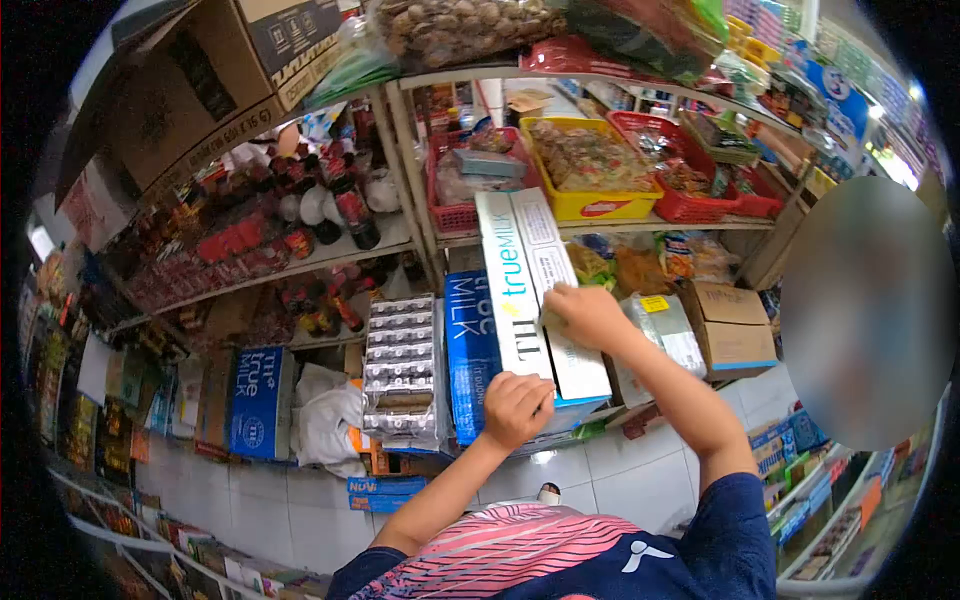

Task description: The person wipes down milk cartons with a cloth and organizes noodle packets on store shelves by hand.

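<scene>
A long TH true MILK cardboard box (515,265), white on top with a blue near side, lies in front of me on the shelf unit's near side. My left hand (518,410) is closed over its near left corner. My right hand (583,315) is closed at the lengthwise seam of the top, where a dark gap shows between the two flaps. Its fingertips are hidden against the cardboard. What is inside the box does not show. Close on the left stands another blue milk box (470,345), partly covered by the white one.
A plastic-wrapped pack of silver-topped cartons (402,365) stands to the left. On the shelf behind are a yellow basket (600,205) and red baskets (690,207) of packaged goods. A brown carton (732,325) sits right. Someone blurred (865,310) is at far right.
</scene>
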Demonstrator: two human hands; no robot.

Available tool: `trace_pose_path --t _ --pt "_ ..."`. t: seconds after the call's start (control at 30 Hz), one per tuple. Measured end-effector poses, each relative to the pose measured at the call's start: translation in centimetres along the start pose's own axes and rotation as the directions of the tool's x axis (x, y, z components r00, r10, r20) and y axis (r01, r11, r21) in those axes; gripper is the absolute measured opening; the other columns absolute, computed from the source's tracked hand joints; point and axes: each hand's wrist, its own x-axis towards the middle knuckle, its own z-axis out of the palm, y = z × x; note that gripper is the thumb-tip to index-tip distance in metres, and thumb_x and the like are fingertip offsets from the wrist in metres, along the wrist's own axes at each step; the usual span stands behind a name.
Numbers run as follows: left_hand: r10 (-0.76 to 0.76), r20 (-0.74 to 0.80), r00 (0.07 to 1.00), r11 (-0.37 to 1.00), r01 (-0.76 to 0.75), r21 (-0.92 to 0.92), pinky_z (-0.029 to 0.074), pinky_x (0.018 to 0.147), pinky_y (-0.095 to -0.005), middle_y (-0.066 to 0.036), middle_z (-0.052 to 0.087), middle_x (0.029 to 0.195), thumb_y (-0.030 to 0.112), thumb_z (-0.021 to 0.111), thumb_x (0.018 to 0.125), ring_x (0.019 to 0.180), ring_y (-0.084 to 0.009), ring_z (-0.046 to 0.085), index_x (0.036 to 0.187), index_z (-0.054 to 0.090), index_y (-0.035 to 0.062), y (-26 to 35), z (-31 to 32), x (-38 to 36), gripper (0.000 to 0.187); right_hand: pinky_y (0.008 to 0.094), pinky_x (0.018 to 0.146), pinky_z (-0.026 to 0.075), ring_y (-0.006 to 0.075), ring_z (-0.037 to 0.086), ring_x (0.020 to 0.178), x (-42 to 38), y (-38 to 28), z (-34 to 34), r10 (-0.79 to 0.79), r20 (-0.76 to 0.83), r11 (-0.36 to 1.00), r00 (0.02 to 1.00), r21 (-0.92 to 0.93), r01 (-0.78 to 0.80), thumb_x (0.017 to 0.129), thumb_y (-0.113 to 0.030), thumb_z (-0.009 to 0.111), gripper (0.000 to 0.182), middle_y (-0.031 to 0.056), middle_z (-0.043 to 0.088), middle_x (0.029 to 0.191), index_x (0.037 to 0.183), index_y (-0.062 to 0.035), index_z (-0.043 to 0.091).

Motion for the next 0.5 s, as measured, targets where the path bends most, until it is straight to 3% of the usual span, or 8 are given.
trace_pose_path --t 0.1,0.17,0.3,0.37,0.43,0.5 --pt "-0.004 -0.071 0.997 1.0 0.005 0.012 0.041 0.062 -0.0316 -0.005 0.06 0.072 0.002 0.061 0.064 0.067 -0.0196 0.057 0.076 0.062 0.0061 0.0 0.3 -0.2 0.013 0.0426 0.058 0.046 0.0323 0.058 0.068 3.2 3.6 1.9 0.03 -0.062 1.0 0.998 -0.004 -0.03 0.069 -0.01 0.053 0.022 0.0123 0.056 0.081 0.091 -0.0073 0.05" --pt "-0.023 -0.094 0.995 1.0 0.024 0.018 0.042 0.062 -0.0319 -0.006 0.06 0.073 0.002 0.061 0.064 0.064 -0.0201 0.057 0.076 0.062 0.0057 0.1 0.3 -0.3 0.013 0.0424 0.061 0.046 0.0326 0.058 0.071 5.9 5.1 2.4 0.124 0.006 0.99 0.992 -0.066 -0.123 0.071 -0.009 0.052 0.022 0.013 0.057 0.083 0.092 -0.0071 0.051" --pt "-0.03 -0.099 0.995 0.998 0.036 0.055 0.042 0.06 -0.0309 -0.007 0.061 0.072 0.002 0.06 0.063 0.063 -0.0199 0.057 0.077 0.062 0.0052 0.0 0.3 -0.6 0.014 0.0431 0.059 0.047 0.0327 0.059 0.07 11.5 10.2 6.2 0.171 -0.075 0.974 0.982 -0.139 -0.18 0.071 -0.006 0.049 0.03 0.0157 0.058 0.082 0.101 -0.0071 0.05" --pt "-0.028 -0.117 0.993 0.994 0.041 0.105 0.043 0.06 -0.0304 -0.006 0.061 0.072 0.002 0.06 0.064 0.062 -0.0198 0.057 0.077 0.063 0.0056 0.2 0.3 -0.6 0.015 0.0434 0.057 0.047 0.0323 0.06 0.069 14.2 12.8 7.6 0.151 -0.212 0.97 0.965 -0.154 -0.186 0.072 -0.007 0.048 0.03 0.016 0.059 0.079 0.102 -0.0071 0.051" --pt "-0.042 -0.111 0.993 0.996 0.051 0.077 0.043 0.061 -0.0301 -0.006 0.061 0.073 0.001 0.059 0.064 0.062 -0.0196 0.058 0.077 0.063 0.006 0.1 0.4 -0.7 0.015 0.0429 0.057 0.048 0.032 0.06 0.07 16.5 15.7 9.7 0.159 -0.164 0.963 0.974 -0.193 -0.19 0.075 -0.011 0.046 0.025 0.0162 0.059 0.081 0.098 -0.0069 0.054" --pt "-0.046 -0.112 0.993 0.993 0.057 0.102 0.044 0.062 -0.0304 -0.007 0.062 0.073 0.001 0.059 0.064 0.063 -0.0195 0.059 0.077 0.063 0.0062 0.1 0.6 -0.8 0.015 0.0434 0.06 0.047 0.0334 0.059 0.072 17.6 15.6 9.4 0.16 -0.284 0.967 0.946 -0.15 -0.208 0.078 -0.017 0.044 0.022 0.0169 0.059 0.083 0.094 -0.0073 0.055"
